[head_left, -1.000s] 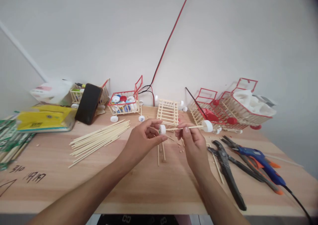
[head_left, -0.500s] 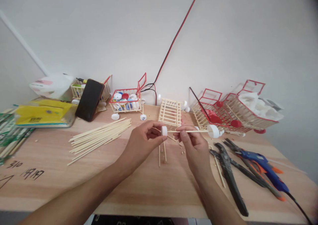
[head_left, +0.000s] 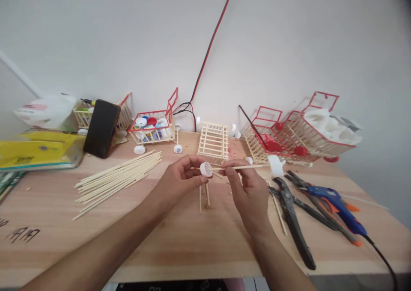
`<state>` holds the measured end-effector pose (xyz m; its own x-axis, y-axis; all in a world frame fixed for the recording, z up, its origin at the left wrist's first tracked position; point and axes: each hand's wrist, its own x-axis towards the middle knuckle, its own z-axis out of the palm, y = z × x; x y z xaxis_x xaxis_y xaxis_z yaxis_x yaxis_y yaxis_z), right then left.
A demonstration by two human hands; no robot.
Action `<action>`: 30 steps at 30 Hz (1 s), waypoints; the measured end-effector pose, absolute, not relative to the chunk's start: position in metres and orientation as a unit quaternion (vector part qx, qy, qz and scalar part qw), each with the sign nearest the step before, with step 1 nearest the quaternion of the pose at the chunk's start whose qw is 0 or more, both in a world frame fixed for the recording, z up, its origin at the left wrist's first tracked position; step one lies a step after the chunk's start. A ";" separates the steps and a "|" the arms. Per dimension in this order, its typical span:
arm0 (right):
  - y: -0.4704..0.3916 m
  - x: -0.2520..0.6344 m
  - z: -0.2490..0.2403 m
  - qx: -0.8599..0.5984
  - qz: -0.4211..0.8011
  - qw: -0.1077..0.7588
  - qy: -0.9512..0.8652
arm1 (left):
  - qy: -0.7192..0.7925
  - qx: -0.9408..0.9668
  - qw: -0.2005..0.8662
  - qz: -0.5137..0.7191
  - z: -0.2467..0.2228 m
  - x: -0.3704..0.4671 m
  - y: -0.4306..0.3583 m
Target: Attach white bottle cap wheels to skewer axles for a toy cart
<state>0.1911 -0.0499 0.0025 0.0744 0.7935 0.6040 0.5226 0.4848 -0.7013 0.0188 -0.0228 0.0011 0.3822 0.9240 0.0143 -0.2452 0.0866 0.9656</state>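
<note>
Between thumb and fingers, my left hand (head_left: 184,175) grips a white bottle cap (head_left: 206,169), its hollow side turned toward the right. My right hand (head_left: 245,182) pinches a thin wooden stick (head_left: 252,167). The stick's left end reaches into the hollow of that cap; whether it is fixed there I cannot tell. A second white cap (head_left: 275,165) sits on the stick's right end. Just beyond my hands lies a small slatted stick frame (head_left: 213,142) with white caps at its corners. Loose short sticks (head_left: 201,199) rest on the table below the hands.
A bundle of wooden sticks (head_left: 118,179) lies left. Pliers (head_left: 293,222) and a blue glue gun (head_left: 337,205) lie right. Along the wall stand a stick cart with caps (head_left: 152,128), a tilted cart with white tissue (head_left: 321,132), and a phone (head_left: 102,128).
The cap in my left hand has turned so its hollow side shows. My right hand has shifted slightly left along with the stick, and the whole view has swung a little to the right.
</note>
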 end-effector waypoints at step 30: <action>-0.051 0.192 0.003 -0.479 0.041 0.443 -0.757 | 0.435 0.717 0.397 0.373 -0.004 0.017 -0.022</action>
<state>0.1919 -0.0506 0.0028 -0.1480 0.7617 0.6307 0.6890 0.5369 -0.4868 0.0167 -0.0216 -0.0037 0.3433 0.9196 0.1909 0.3272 -0.3076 0.8935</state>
